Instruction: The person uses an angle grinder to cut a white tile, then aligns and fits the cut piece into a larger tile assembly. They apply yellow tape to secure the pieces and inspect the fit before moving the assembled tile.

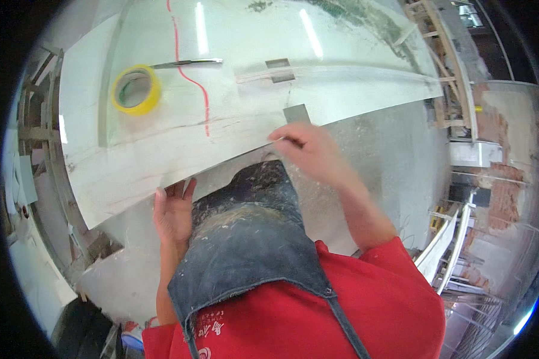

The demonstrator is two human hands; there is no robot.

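A large white slab (144, 170) with faint veins and a wavy red line lies in front of me. My left hand (175, 215) is at its near edge, palm up, with fingers stretched and apart and the fingertips by the rim. Further right, my right hand (308, 149) is closed at the same edge. Something dark and slim (293, 142) shows in its fingers; the kind is hidden. Just beyond that hand is a grey rectangular patch (296, 113) at the slab's edge. A roll of yellow tape (151, 99) and a slim pen-like tool (191, 62) rest on the slab.
Two small dark rectangles (282, 78) mark the slab's middle. A wooden ladder-like frame (452, 78) stands at the far right, with a wooden rack (39, 133) at the left. Pale boards and metal frames (452, 245) stand at the right. My dusty dark apron (245, 239) faces the slab edge.
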